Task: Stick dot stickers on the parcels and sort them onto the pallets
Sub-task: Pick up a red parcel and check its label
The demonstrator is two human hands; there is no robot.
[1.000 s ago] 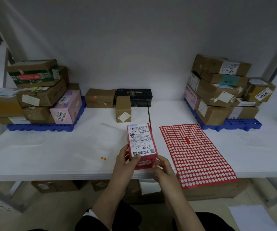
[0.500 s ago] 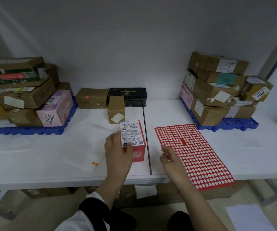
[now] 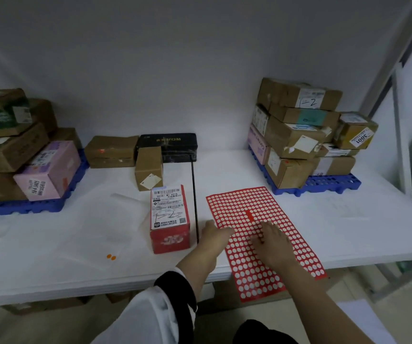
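Left hand point(image 3: 216, 232) is pressing flat, fingers straight, on the sticker sheet point(image 3: 244, 202) while right hand point(image 3: 272, 242) is picking at a dot, pinch unclear, red parcel point(image 3: 170, 219) standing untouched just left; sheet, overhanging the table point(image 3: 348, 244), is probably risking slipping or tearing.

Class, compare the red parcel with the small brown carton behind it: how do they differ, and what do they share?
The red parcel is red, its top covered by a large printed label; the small brown carton is plain cardboard with one small white tag. The red parcel lies near the white table's front edge; the brown carton stands farther back, before a black box. Both are box-shaped and rest on that table, unheld.
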